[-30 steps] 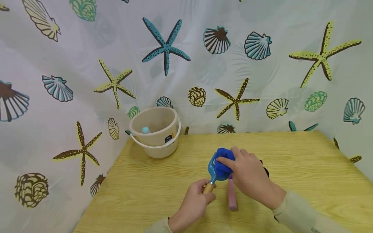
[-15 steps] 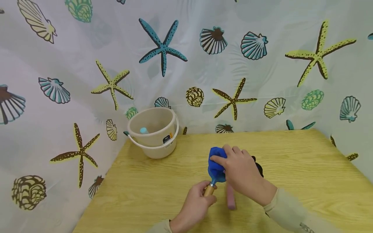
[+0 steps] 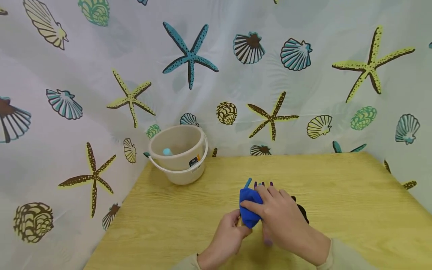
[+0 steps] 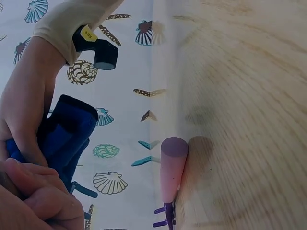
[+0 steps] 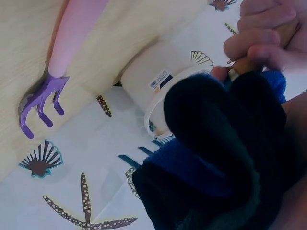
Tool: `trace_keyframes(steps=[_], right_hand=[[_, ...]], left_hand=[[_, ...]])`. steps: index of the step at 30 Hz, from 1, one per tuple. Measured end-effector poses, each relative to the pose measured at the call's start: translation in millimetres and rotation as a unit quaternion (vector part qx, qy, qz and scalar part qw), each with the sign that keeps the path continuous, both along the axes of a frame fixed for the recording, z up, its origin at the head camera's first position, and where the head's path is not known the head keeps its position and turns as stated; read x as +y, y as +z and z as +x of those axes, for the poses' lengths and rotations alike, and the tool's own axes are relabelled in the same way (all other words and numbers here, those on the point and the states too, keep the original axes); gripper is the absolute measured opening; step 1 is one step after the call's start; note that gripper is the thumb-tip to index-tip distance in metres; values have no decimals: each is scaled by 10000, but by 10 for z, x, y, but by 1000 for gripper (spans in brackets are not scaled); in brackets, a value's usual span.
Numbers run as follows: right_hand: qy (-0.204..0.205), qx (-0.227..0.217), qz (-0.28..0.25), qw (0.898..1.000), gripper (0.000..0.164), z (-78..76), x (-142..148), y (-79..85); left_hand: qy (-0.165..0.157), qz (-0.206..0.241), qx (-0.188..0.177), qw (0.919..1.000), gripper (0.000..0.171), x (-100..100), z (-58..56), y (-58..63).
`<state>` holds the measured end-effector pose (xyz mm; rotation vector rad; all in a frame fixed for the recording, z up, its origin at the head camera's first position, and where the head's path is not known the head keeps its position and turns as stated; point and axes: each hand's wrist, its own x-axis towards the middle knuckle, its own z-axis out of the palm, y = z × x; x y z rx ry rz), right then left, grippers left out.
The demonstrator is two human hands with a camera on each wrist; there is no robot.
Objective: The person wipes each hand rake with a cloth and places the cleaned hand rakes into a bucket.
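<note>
My left hand (image 3: 227, 232) grips a small garden hand rake by its wooden handle (image 5: 288, 32), fingers curled round it. Blue tines (image 5: 129, 161) of that rake stick out past a blue cloth (image 3: 249, 210), which hides most of its metal head. My right hand (image 3: 283, 215) pinches the cloth around the head, just above the left hand. Under the right hand, a second hand rake lies on the table, with a pink handle (image 4: 173, 165) and purple tines (image 5: 43, 108). In the head view the right hand partly covers it.
A beige bucket (image 3: 177, 161) with a white handle stands at the table's back left, a light-blue-topped item (image 3: 167, 152) inside. Some black object (image 3: 302, 213) lies right of the right hand, partly hidden. A shell-patterned curtain (image 3: 209, 82) encloses the wooden table (image 3: 354, 202).
The right hand has slid the cloth down the blue rake's head toward the handle, and a blue tine now shows above it. The left hand keeps its grip in nearly the same place.
</note>
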<state>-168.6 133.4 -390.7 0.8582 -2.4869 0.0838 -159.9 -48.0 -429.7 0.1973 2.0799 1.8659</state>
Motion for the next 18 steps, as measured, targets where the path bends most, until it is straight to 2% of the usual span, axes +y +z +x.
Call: trace_keyframes(steps=[3,6,9,13,18], right_hand=[[-77,104,-12,9999,54,-115,0,21],[-270,17,-69,9996,53,-285,56,10],[-545,-161,-166,9982,51,-376,154,-22],[-634,-111,-337,9974,51,-326,241,-87],[-218,43,-344,9992,55,-159,135,-130]], left_hand=[[25,-101,145,9998,38,1,15,10],[72,-100,53,9999,32,-11,21,9],[187,-34,-46,9998,30,-9,24,5],[226,6,-61,9997,29,19,10,0],[36,32,-188,9998,36,3,-34,2]])
